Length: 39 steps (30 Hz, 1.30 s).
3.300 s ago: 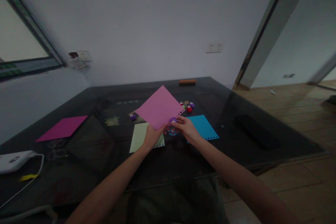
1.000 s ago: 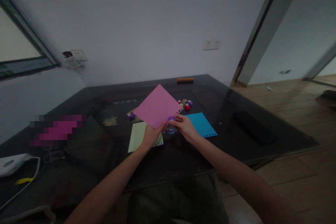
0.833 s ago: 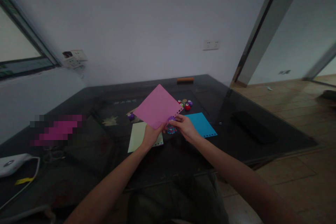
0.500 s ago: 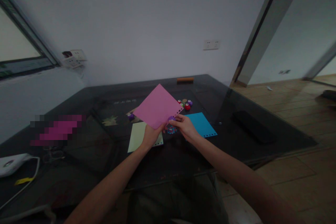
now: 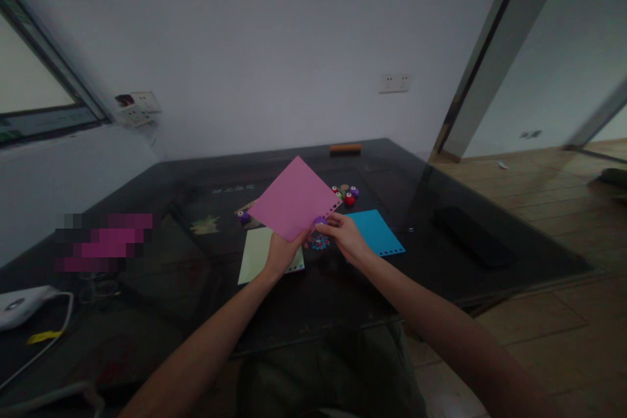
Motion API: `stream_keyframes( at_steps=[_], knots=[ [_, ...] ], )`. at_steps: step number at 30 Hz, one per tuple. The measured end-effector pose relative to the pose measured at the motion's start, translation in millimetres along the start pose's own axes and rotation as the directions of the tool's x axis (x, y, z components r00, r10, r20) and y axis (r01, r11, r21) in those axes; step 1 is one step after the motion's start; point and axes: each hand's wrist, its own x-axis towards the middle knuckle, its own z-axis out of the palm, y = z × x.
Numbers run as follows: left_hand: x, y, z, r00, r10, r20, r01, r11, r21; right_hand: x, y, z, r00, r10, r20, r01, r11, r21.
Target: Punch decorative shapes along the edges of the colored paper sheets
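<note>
The left hand (image 5: 281, 255) pinches the near corner of a flat pink paper square (image 5: 294, 198) and holds it up over the dark shiny worktop (image 5: 441, 255), above a pale green sheet (image 5: 255, 255), and a row of little round holes runs along the pink paper's right edge. Just to the right, the right hand (image 5: 345, 235) squeezes a small round purple punch (image 5: 320, 221) on that holed edge. Nothing has really moved since half a second ago, and the smooth blue sheet (image 5: 375, 232) lies flat beside the right hand.
</note>
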Motion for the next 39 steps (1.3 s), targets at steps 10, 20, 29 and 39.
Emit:
stream_keyframes(
  at_steps=[10,20,29,39],
  knots=[
    [-1.0,3.4,0.6,1.000,-0.004,0.004,0.004,1.000,-0.027,0.2,1.2,-1.0,1.000,-0.014,0.001,0.014,1.000,-0.002],
    [-0.5,-2.6,3.0,1.000,-0.022,0.009,0.022,0.998,-0.064,2.9,2.7,-2.9,0.999,-0.051,0.003,0.051,0.997,-0.057],
    [-0.6,-2.4,3.3,0.999,-0.051,-0.006,0.050,0.993,-0.104,4.2,3.8,-5.6,0.998,-0.068,0.015,0.069,0.995,-0.076],
    [1.9,-14.8,2.6,0.999,-0.043,-0.009,0.042,0.996,-0.083,1.9,1.0,-3.3,0.998,-0.064,0.023,0.065,0.995,-0.077]
  ],
)
